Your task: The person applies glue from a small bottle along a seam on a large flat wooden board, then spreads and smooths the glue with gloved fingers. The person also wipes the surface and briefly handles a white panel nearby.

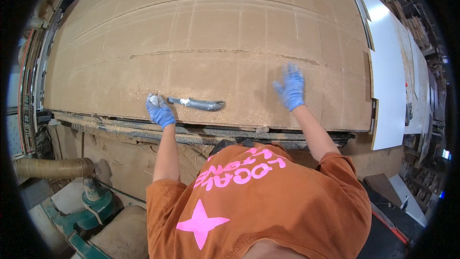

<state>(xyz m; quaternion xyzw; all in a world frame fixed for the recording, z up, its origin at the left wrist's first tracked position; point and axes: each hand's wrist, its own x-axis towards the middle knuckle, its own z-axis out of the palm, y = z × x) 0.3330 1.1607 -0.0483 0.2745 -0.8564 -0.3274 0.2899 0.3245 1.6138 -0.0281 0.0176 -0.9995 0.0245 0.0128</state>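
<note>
My left hand (pixel 160 111), in a blue glove, is closed near the front edge of a large brown cardboard-like sheet (pixel 206 31). A small whitish thing (pixel 154 100) shows at its fingers, too unclear to name. Just right of that hand lies a utility knife (pixel 201 104) with a dark grey handle, its blade end toward the hand and a white patch where blade meets handle. Farther right, my right hand (pixel 291 88), also gloved in blue, has its fingers spread low over or on the sheet, slightly blurred. Nothing shows in it.
Sawdust is scattered around the knife and along a crease across the sheet. White panels (pixel 390 76) stand past the right edge. A dark rail (pixel 191 136) runs along the front. At lower left are a ribbed hose (pixel 55 168) and a green machine (pixel 98 206).
</note>
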